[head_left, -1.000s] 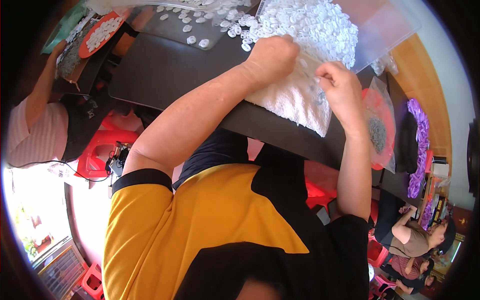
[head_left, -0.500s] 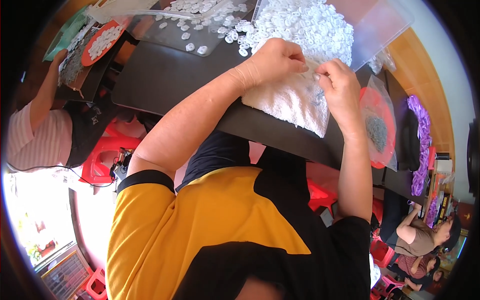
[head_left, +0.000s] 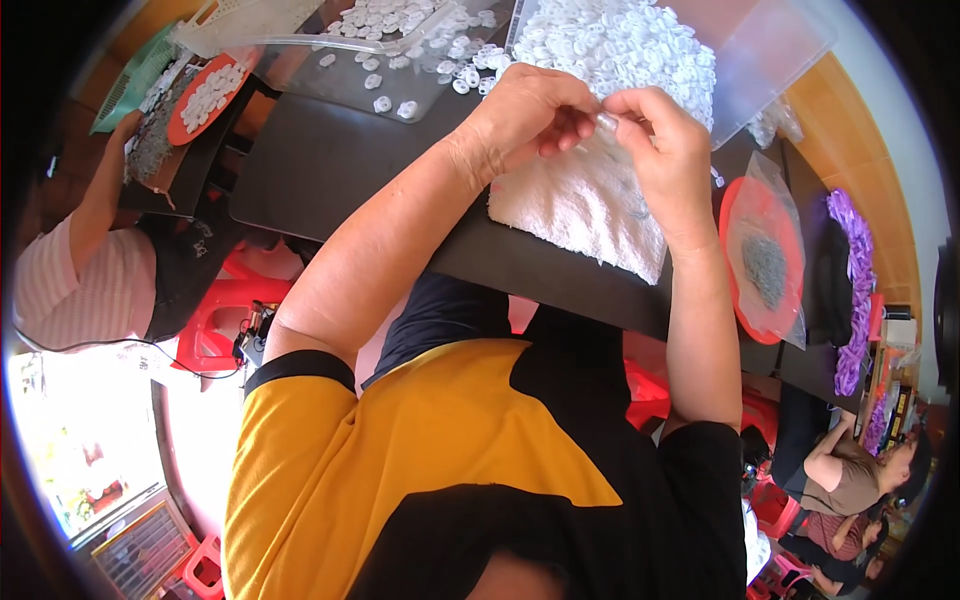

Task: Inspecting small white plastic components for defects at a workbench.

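My left hand (head_left: 535, 115) and my right hand (head_left: 662, 145) meet fingertip to fingertip above a white towel (head_left: 580, 220). Both are closed in a pinch at the same spot; whatever is between the fingertips is too small to make out. The towel lies on the dark table near its front edge. Just beyond my hands, a heap of small white oval plastic pieces (head_left: 625, 55) fills a clear plastic tray (head_left: 760, 70).
Loose white pieces (head_left: 383, 104) lie on a clear sheet at left. To the right, a red plate (head_left: 735, 215) carries a clear bag of small grey parts (head_left: 765, 270), beside a purple bundle (head_left: 850, 290). Other people work at left and lower right.
My hands have lifted slightly off the towel and come together, fingertips now meeting. The small gap between them has closed. The whole view has shifted slightly.
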